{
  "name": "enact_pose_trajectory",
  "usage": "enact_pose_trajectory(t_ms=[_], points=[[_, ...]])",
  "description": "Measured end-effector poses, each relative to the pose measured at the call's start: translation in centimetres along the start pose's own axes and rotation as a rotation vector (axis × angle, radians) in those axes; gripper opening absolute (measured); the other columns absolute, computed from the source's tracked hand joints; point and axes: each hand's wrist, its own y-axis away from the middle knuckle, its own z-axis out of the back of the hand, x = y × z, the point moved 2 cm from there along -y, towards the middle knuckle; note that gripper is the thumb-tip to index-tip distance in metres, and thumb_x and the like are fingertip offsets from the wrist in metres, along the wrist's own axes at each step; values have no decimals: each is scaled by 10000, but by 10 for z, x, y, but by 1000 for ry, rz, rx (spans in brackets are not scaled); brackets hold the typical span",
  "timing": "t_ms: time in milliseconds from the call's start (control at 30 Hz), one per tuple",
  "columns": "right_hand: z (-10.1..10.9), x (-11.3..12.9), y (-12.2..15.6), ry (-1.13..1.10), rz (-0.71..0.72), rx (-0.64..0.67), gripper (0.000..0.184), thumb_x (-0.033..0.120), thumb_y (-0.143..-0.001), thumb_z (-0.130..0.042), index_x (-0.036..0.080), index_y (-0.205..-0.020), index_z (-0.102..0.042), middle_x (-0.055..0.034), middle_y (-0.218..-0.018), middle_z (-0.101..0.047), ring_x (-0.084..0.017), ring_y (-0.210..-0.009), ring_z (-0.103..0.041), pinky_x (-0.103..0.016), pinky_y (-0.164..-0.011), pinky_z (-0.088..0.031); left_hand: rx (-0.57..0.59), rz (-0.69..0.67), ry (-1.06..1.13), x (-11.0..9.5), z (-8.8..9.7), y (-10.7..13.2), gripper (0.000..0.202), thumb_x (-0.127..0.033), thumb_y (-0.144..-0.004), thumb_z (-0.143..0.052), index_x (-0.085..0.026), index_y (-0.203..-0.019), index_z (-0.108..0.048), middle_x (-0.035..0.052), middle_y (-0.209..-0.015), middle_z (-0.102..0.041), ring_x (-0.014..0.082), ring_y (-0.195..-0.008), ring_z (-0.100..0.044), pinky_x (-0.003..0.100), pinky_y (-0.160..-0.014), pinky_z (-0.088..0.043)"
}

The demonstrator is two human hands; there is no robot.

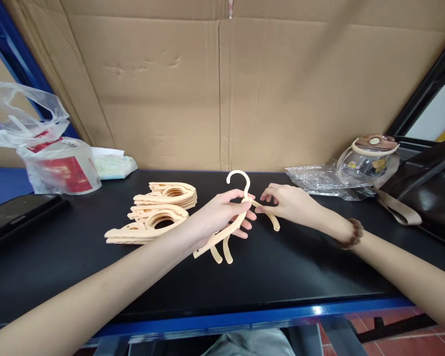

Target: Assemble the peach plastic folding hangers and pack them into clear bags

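Observation:
A cream plastic folding hanger (228, 230) is held by my left hand (232, 210), closed around its middle just below the hook, with the thumb in front. The hook points up and one arm slopes down to the left. Two curved cream ends (228, 249) show beneath that arm; I cannot tell whether they belong to the same hanger. At the hanger's right arm (273, 222) is my right hand (291, 201), its thumb over the arm and its bent fingers apart from the thumb. To the left lie two stacks of folded cream hangers (148, 225).
A phone-like black device (20, 212) and a plastic bag with a red-and-white cup (68, 168) occupy the left, beside a wipes packet (113, 165). Clear wrapping (315, 179), a clear lidded jug (371, 160) and a black bag (426, 183) are at right. Cardboard (163, 99) walls the back.

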Motion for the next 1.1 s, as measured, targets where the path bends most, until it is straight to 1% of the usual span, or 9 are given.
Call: enact_pose_trajectory(t_ms=[200,333,400,467,567,733,833,933,1100], points=[[-6,-18,-8,-176,-78,163,184,313,-790,-542,193,-758,-677,-9,-632,-656,-162,-606,-595,-277,-588,-422,-63,6,106,8,3,-7,225,-203,-869,-577,-201,-1092,-614,38,-897,-576,115,-676,-595,278,-575,-580],[1,-24,-12,-476,-73,319,231,297,-802,-491,161,-717,-657,-16,-614,-623,-138,-552,-546,-263,-511,-385,-143,13,151,13,3,-10,220,-196,-863,-580,-185,-1077,-626,58,-986,-563,132,-744,-602,264,-571,-579],[3,-23,-11,-665,-99,364,211,285,-812,-486,153,-782,-648,-28,-664,-635,-133,-574,-557,-252,-504,-396,-154,25,171,15,2,-10,230,-188,-858,-584,-176,-1085,-621,70,-1037,-568,140,-776,-606,264,-582,-581],[5,-20,-9,-817,-132,337,215,245,-795,-530,173,-979,-613,-32,-758,-666,-142,-638,-593,-248,-535,-440,-153,30,176,16,1,-10,237,-186,-854,-588,-167,-1088,-621,79,-1068,-576,138,-771,-603,251,-567,-575],[8,-16,-7,-967,-129,278,408,209,-781,-583,240,-1181,-505,-18,-837,-676,-145,-680,-613,-253,-556,-492,-153,26,179,17,2,-10,218,-209,-872,-565,-156,-1072,-635,87,-1058,-589,110,-695,-580,198,-493,-526],[11,-16,-9,-1100,-120,255,250,262,-817,-580,206,-1043,-669,-39,-887,-668,-132,-716,-628,-270,-652,-542,-161,19,223,18,3,-10,255,-301,-907,-512,-158,-1063,-653,82,-1015,-593,87,-611,-546,169,-426,-465],[11,-18,-10,-1132,-79,265,330,241,-762,-660,226,-1091,-685,-45,-1017,-683,-160,-904,-638,-303,-826,-522,-185,34,248,18,3,-10,236,-261,-882,-533,-154,-1049,-661,71,-996,-581,96,-620,-553,185,-438,-493],[10,-19,-11,-1104,-52,255,433,275,-711,-730,247,-1139,-667,-38,-1030,-687,-182,-953,-629,-368,-914,-482,-201,42,272,18,4,-11,233,-257,-874,-545,-148,-1040,-666,74,-1001,-573,112,-655,-573,216,-478,-539],[15,-15,-11,-894,2,164,335,455,-765,-664,190,-968,-701,-42,-888,-676,-169,-809,-613,-363,-818,-473,-235,33,264,20,5,-13,217,-265,-875,-554,-153,-1008,-683,95,-1076,-593,160,-806,-623,227,-522,-570]])
